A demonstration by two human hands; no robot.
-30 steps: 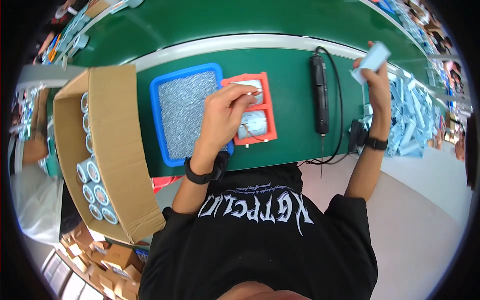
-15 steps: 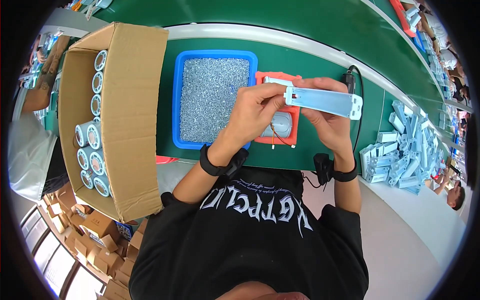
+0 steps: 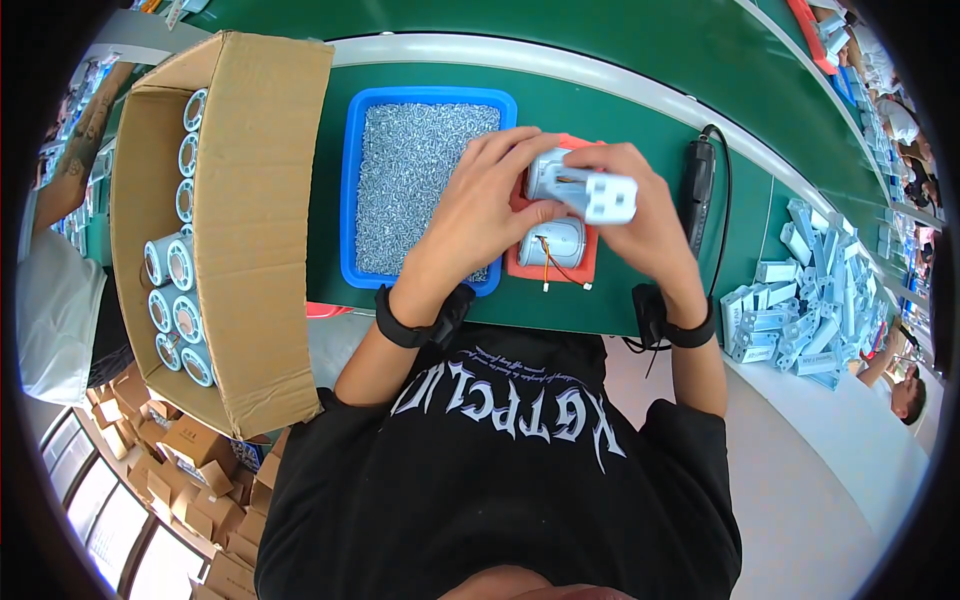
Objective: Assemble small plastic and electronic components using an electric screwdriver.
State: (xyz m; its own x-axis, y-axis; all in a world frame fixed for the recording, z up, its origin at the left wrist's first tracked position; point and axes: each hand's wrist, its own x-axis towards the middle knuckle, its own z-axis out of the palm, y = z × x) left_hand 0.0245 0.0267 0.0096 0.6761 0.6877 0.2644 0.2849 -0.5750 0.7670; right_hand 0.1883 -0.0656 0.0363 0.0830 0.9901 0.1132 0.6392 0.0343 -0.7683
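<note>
A red fixture point(image 3: 590, 265) on the green bench cradles two light-blue rounded housings. Brown, red and yellowish wires with white plugs trail from the nearer housing point(image 3: 553, 243). My left hand point(image 3: 480, 205) curves its fingers and thumb round the farther housing point(image 3: 545, 172). In my right hand point(image 3: 645, 215) is a light-blue plastic handle point(image 3: 611, 198), tilted with its holed end up toward me. Its lower end meets the farther housing, where fingers partly hide the contact.
Left of the fixture, a blue tray point(image 3: 350, 200) holds many small screws point(image 3: 425, 180). A cardboard box point(image 3: 265, 240) carries several cylindrical housings point(image 3: 185, 315). At right lie a black corded electric screwdriver point(image 3: 697, 190) and a heap of light-blue handles point(image 3: 800, 300). Another person's arm point(image 3: 75, 170) shows far left.
The handle has swung from lying level above the fixture to standing tilted against the farther housing. My left hand has shifted from the handle's end to that housing.
</note>
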